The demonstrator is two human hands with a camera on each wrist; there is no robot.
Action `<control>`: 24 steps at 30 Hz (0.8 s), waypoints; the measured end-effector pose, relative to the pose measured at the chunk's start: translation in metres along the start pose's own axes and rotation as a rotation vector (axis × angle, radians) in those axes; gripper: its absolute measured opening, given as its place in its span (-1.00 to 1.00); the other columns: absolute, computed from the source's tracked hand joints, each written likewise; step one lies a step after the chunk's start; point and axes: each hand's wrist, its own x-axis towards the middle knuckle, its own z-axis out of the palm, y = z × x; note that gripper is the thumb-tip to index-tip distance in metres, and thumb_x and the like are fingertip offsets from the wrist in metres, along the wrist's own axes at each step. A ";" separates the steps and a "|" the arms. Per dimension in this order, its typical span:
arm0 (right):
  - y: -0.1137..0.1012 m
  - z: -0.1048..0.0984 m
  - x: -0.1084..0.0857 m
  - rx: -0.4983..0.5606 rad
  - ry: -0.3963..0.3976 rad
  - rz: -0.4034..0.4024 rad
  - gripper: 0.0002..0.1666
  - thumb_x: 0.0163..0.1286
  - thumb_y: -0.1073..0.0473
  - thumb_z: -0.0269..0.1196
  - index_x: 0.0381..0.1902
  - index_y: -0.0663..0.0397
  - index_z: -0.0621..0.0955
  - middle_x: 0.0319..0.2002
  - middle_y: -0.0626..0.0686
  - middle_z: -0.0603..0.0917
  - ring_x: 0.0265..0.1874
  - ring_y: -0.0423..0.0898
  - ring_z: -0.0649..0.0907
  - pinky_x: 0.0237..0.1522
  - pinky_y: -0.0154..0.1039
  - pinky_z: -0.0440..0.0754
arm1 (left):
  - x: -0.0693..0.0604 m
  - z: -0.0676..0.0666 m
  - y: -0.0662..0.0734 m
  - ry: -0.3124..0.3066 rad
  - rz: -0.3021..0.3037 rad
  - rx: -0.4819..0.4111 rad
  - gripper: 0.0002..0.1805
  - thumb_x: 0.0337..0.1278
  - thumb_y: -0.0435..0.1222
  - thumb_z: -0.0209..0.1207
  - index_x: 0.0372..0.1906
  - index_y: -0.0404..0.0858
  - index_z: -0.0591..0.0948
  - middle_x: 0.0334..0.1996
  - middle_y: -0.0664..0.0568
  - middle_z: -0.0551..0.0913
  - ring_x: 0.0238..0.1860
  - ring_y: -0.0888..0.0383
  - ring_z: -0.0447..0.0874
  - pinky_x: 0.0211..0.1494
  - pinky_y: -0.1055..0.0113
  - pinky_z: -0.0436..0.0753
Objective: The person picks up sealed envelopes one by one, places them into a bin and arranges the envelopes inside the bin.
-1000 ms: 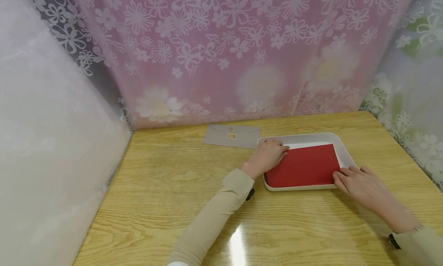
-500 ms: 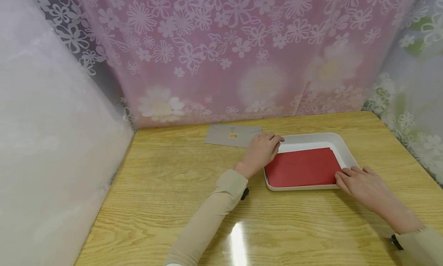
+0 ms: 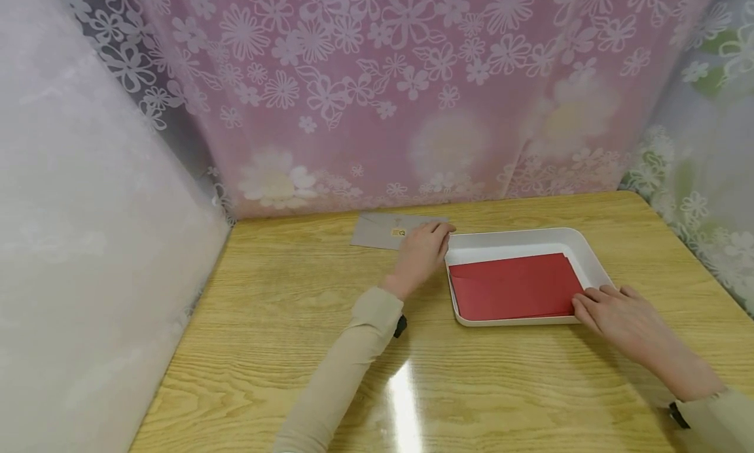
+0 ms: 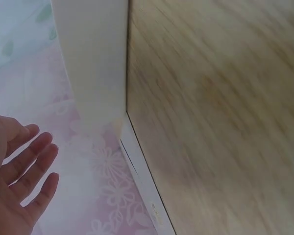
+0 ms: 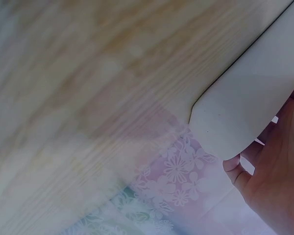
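Note:
A white tray (image 3: 512, 239) stands on the table, with flat red envelopes (image 3: 518, 288) stacked inside it, their edges slightly offset. My right hand (image 3: 627, 325) grips the tray's near right corner, fingers over the rim beside the envelopes. In the right wrist view the right hand (image 5: 279, 171) is at the outer wall of the tray (image 5: 235, 112). My left hand (image 3: 419, 253) holds nothing; it is just left of the tray and partly covers a grey envelope (image 3: 371, 232) with a small gold mark. The left wrist view shows the left hand (image 4: 22, 178) with loosely bent, spread fingers.
The wooden table (image 3: 283, 322) reaches back to a pink flowered curtain (image 3: 365, 99). A pale sheet (image 3: 88, 243) hangs along the left side, and a flowered curtain (image 3: 701, 198) along the right.
My left hand has let go of the red envelopes and moved left, out of the tray. The red envelopes have settled lower inside the tray. My right hand stays at the tray's corner.

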 end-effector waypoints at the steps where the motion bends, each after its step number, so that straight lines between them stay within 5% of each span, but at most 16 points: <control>1: 0.000 0.000 0.001 0.000 0.001 0.000 -0.12 0.67 0.05 -0.75 -0.23 0.15 0.56 -0.27 0.09 0.60 -0.36 0.10 0.50 -0.48 -0.11 0.32 | -0.001 0.001 -0.003 -0.004 -0.014 0.001 -0.75 0.53 -0.30 0.07 0.12 -0.18 0.68 0.01 0.03 0.72 0.02 0.12 0.71 0.11 0.30 0.64; 9: -0.001 0.001 0.001 0.002 0.007 0.008 -0.07 0.63 0.01 -0.80 -0.27 0.13 0.55 -0.28 0.07 0.59 -0.37 0.08 0.48 -0.48 -0.14 0.29 | -0.007 0.005 -0.026 -0.141 -0.143 0.018 -0.69 0.55 -0.29 0.03 0.23 -0.16 0.62 0.13 0.01 0.68 0.13 0.06 0.66 0.16 0.27 0.63; 18: 0.001 0.003 -0.001 -0.006 -0.006 -0.013 -0.07 0.63 0.03 -0.80 -0.21 0.17 0.57 -0.26 0.09 0.60 -0.37 0.07 0.50 -0.49 -0.14 0.30 | -0.015 0.008 -0.046 -0.420 -0.223 0.031 -0.55 0.62 -0.15 -0.06 0.45 -0.12 0.45 0.45 -0.07 0.41 0.45 -0.03 0.36 0.42 0.04 0.43; 24: 0.002 0.002 -0.003 -0.011 -0.004 -0.029 -0.29 0.69 0.19 -0.59 -0.16 0.21 0.56 -0.25 0.12 0.60 -0.34 0.10 0.52 -0.48 -0.10 0.34 | -0.021 0.007 -0.052 -0.533 -0.250 -0.025 -0.52 0.64 -0.13 -0.09 0.51 -0.08 0.38 0.54 -0.10 0.25 0.54 -0.09 0.19 0.52 -0.06 0.25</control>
